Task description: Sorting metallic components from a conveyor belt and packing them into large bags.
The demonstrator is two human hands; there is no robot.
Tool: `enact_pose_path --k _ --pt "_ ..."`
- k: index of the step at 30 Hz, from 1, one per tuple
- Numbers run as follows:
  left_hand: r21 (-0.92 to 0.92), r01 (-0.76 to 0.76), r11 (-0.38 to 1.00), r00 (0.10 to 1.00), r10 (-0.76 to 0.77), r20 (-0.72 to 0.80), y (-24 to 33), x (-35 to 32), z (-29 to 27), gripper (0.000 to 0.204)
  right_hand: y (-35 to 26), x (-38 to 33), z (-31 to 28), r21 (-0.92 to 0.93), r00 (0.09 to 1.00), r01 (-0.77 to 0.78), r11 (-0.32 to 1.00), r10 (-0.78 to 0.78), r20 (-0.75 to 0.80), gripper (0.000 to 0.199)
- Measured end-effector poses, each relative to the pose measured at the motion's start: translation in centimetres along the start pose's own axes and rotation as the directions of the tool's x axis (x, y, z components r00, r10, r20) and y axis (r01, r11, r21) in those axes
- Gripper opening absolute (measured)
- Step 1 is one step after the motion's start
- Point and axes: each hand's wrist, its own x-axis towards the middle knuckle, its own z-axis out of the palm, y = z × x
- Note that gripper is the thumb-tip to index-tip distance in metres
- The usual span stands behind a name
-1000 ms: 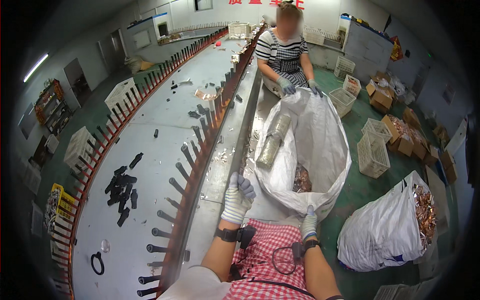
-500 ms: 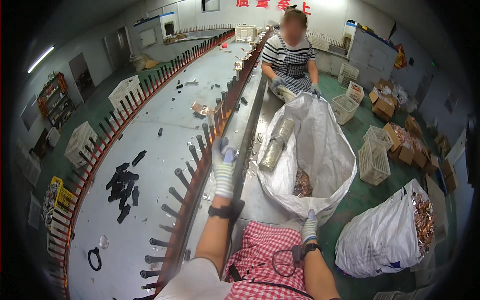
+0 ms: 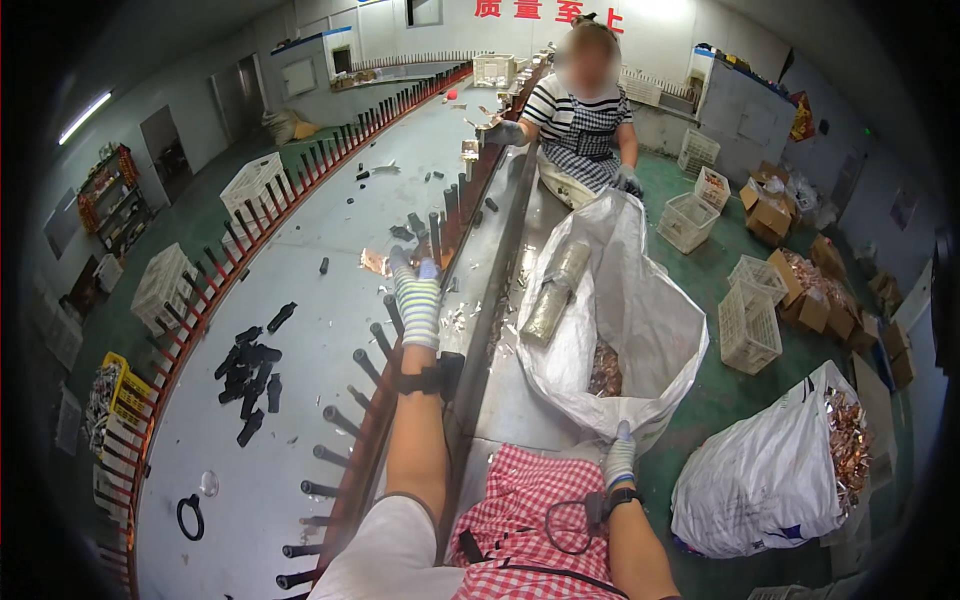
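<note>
My left hand (image 3: 416,308), in a striped glove, reaches over the row of upright pegs at the table's inner edge. Its fingers close on a shiny copper-coloured metal piece (image 3: 375,262), which sticks out to the left of the fingertips; the gripped part is hidden. With my right hand (image 3: 619,465), also gloved, I grip the near rim of a large white woven sack (image 3: 668,345). The sack stands open, with copper-coloured scraps (image 3: 605,368) low inside. A greenish-grey taped roll (image 3: 556,292) lies along its left rim.
Black sleeve-like parts (image 3: 245,375) and a black ring (image 3: 190,518) lie on the grey tabletop (image 3: 290,450). Facing me, a co-worker (image 3: 585,130) sits beyond the sack, one gloved hand at the pegs. A fuller white sack (image 3: 760,470) and plastic crates (image 3: 748,325) stand at right.
My left hand has moved forward and left onto the copper-coloured piece, which has shifted nearer and left. The co-worker's hand on the table side has gone up to the pegs. My right hand stays.
</note>
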Motion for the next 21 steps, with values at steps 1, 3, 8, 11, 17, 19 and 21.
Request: enact_pose_path --k 1,3,8,11,17,19,21 --pt "-0.249 0.227 0.942 0.973 -0.205 0.108 5.1 -1.7 0.6 0.05 0.5 0.9 -1.4 0.044 0.999 -0.04 0.998 0.041 -0.004 0.045" --pt "-0.478 0.243 0.844 0.97 -0.216 0.111 5.8 -2.3 -1.2 0.053 1.6 2.3 -2.0 -0.04 1.0 0.011 0.999 -0.01 0.011 0.045" --pt "-0.742 0.184 0.645 0.982 -0.148 0.114 8.7 -5.5 -3.3 0.058 0.2 0.1 -0.6 -0.021 0.998 -0.058 0.998 0.058 -0.016 0.045" --pt "-0.635 0.319 0.704 0.935 -0.126 0.331 11.8 -9.0 -2.9 0.05 -0.4 -0.2 -0.7 -0.136 0.997 -0.062 0.989 0.055 -0.062 0.044" --pt "-0.075 0.087 0.993 0.97 -0.101 -0.22 9.7 -14.9 -4.9 0.053 -0.3 -0.9 0.1 -0.205 0.994 0.017 0.979 -0.04 -0.105 0.058" --pt "0.133 0.052 0.99 0.959 -0.012 -0.282 9.6 -15.0 -6.4 0.056 -0.9 -1.3 0.3 -0.215 0.997 0.036 0.976 -0.049 -0.059 0.057" --pt "0.205 0.143 0.968 0.946 -0.073 -0.314 10.0 -14.6 -7.0 0.061 -1.3 -1.6 0.7 -0.181 0.996 0.04 0.983 -0.054 -0.07 0.056"
